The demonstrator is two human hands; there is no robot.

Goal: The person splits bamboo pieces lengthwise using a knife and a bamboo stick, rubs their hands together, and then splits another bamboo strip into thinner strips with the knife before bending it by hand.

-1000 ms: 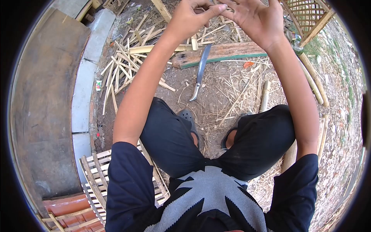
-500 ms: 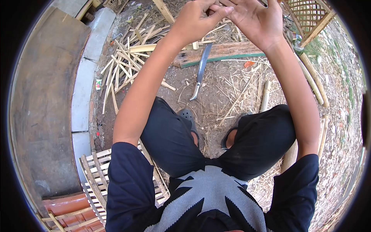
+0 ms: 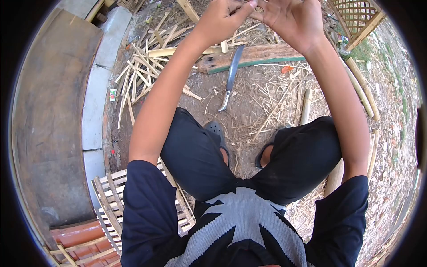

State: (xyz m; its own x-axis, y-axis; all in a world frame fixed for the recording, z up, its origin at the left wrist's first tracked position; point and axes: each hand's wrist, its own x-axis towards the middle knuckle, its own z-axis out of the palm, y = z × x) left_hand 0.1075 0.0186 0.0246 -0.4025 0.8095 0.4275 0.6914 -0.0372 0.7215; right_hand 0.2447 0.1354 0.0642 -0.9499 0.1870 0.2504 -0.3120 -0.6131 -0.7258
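Observation:
Both hands are raised together at the top edge of the head view. My left hand [image 3: 223,20] has its fingers curled and its thumb laid along them, close against the fingers of the other hand. Whatever it pinches, if anything, is hidden. My right hand [image 3: 296,23] shows its palm with the fingers stretched, partly cut off by the frame's edge. Below the hands lies a machete [image 3: 232,73], its blade tip resting on a wooden beam [image 3: 262,55] with a green edge and its handle on the dirt.
Split bamboo strips [image 3: 144,66] lie heaped on the left. A slatted bamboo piece [image 3: 113,191] is beside my left leg. Bamboo poles [image 3: 362,89] lie at the right, near a woven lattice [image 3: 353,18]. Shavings [image 3: 280,102] cover the ground by my feet.
Both hands have shifted slightly up in the view and remain close together. The left thumb has moved a little to the left. The machete and the strips lie as before.

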